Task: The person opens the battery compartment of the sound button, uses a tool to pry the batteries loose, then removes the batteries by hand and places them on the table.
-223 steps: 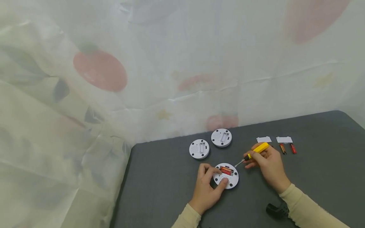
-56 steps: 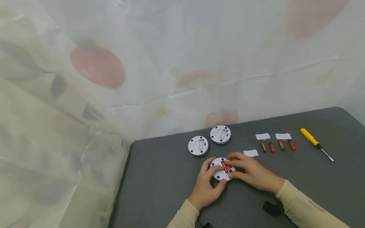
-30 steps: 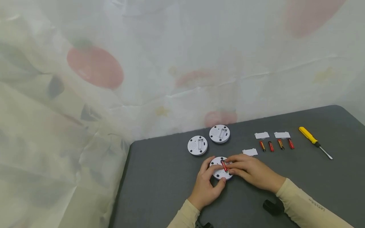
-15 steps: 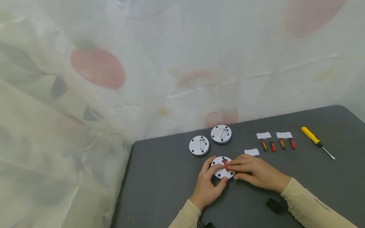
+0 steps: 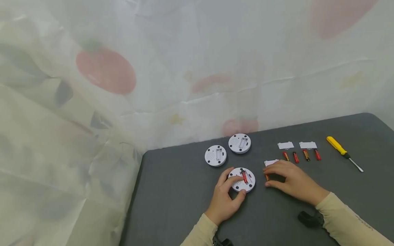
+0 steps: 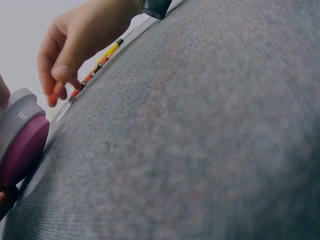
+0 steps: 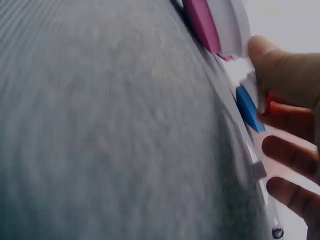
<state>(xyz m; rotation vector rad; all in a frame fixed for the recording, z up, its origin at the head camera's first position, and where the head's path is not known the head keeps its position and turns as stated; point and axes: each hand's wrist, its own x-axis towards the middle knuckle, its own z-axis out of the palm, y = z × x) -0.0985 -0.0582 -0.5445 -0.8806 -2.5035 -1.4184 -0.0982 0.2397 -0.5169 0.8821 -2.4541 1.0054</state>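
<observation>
My left hand point(image 5: 224, 198) grips a round white battery-powered device point(image 5: 250, 186) by its rim, its back facing up with speaker holes and dark feet. Its dome, against the table, shows pink point(image 6: 27, 150) in the left wrist view. One red AAA-size battery point(image 5: 244, 176) lies in its battery compartment; the slot beside it is bare. To the right, my right hand point(image 5: 290, 179) pinches another battery point(image 5: 267, 177) between thumb and fingers, mostly hidden by them. A white battery cover point(image 5: 270, 163) lies on the table just beyond those fingers, partly covered.
Two similar devices, one left point(image 5: 215, 155) and one behind point(image 5: 239, 143), lie with bare battery compartments. Two more covers point(image 5: 286, 145) and several loose batteries point(image 5: 296, 157) are at back right. A yellow screwdriver point(image 5: 337, 146) lies farther right on the grey table point(image 5: 172, 205).
The screwdriver, earlier in my right hand at the device, now lies at the right. My right hand has lifted one battery out and carried it rightward. My left hand keeps its grip.
</observation>
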